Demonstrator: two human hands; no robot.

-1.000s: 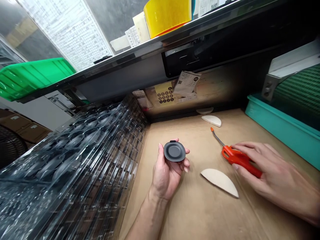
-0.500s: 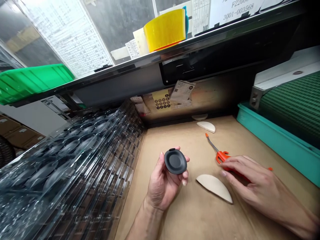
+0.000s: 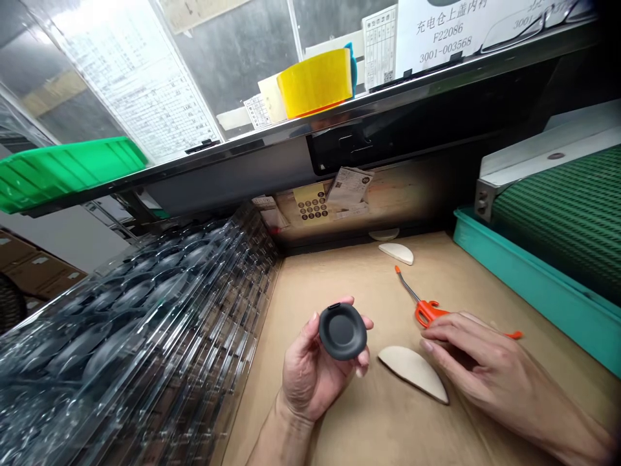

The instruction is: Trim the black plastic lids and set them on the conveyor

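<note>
My left hand [image 3: 315, 378] holds a small round black plastic cover [image 3: 343, 332], its shallow dished side facing up and a small tab on its far edge. The thumb and fingertips grip its rim. My right hand [image 3: 485, 362] is over the handle of an orange air blow gun [image 3: 427, 312] lying on the brown work surface, fingers loosely bent and thumb apart. Part of the gun's body is hidden beneath this hand. Between my hands lies a cream half-moon pad [image 3: 412, 372].
Stacked clear trays [image 3: 194, 323] with black parts stand on the left. A teal bin [image 3: 533, 291] and green ribbed conveyor belt [image 3: 567, 200] lie at right. Another half-moon pad [image 3: 396, 253] is farther back. Yellow tape [image 3: 317, 84] and a green bin [image 3: 72, 169] sit on the shelf above.
The view has tilted up slightly, so the bench sits lower. My right hand has shifted slightly left over the blow gun. The black cover stays in my left hand.
</note>
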